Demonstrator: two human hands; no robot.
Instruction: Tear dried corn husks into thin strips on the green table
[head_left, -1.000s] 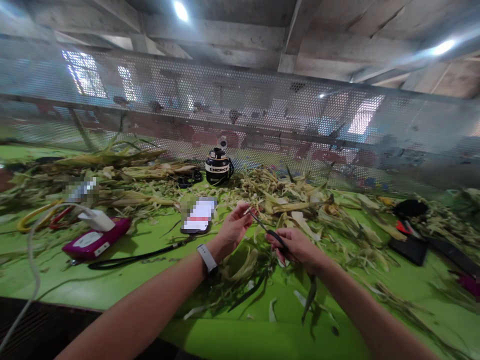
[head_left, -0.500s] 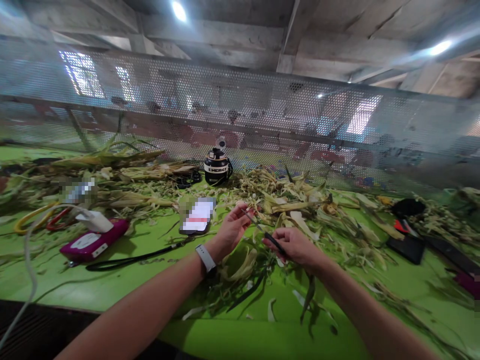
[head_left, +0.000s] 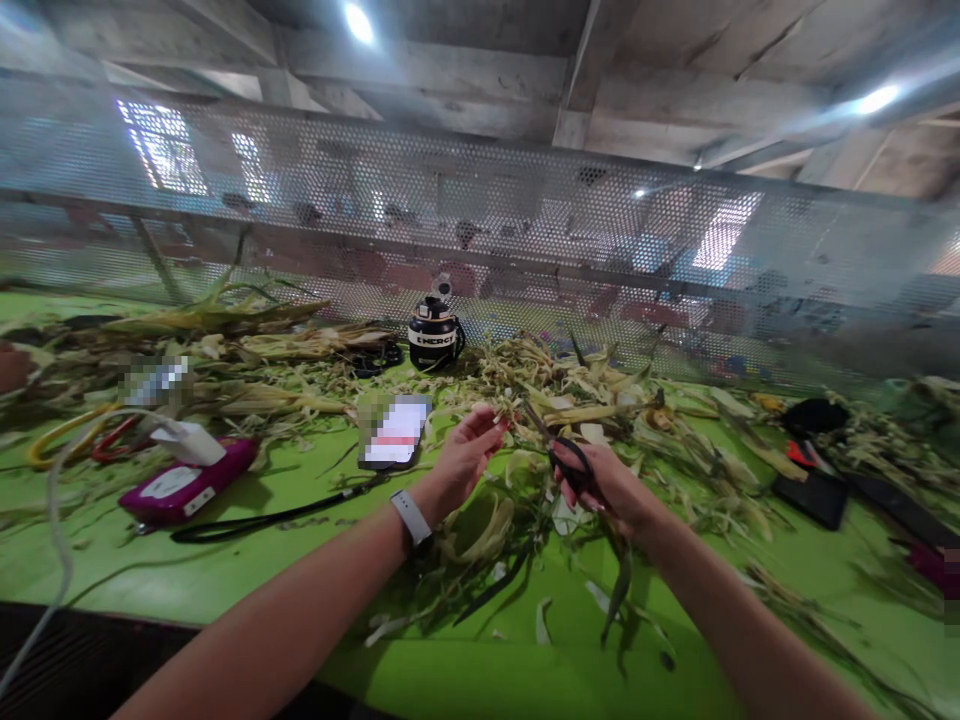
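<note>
My right hand (head_left: pixel 604 488) is wrapped round the dark handles of a pair of scissors (head_left: pixel 573 456), whose blades point up and to the left. Just left of the blades, my left hand (head_left: pixel 472 450) has its fingertips pinched together; a bit of pale green and red shows there, too small to name. A watch with a light band (head_left: pixel 411 516) is on my left wrist. Dry corn husks (head_left: pixel 592 375) lie in a heap beyond my hands. More husk pieces (head_left: pixel 487 530) are scattered below them on the green table (head_left: pixel 525 670).
A phone with a lit screen (head_left: pixel 396 432) lies left of my hands. Farther left are a magenta power bank (head_left: pixel 191 490) with a white plug and cable. A black ENERGY bottle (head_left: pixel 433 335) stands before the perforated metal screen (head_left: pixel 510 200). Another person's hand (head_left: pixel 12 368) shows at the left edge.
My right hand has moved slightly right, and the scissors have swung to point more upward, away from my left fingertips. My left hand stays nearly in place. Another person's hand has come farther in at left.
</note>
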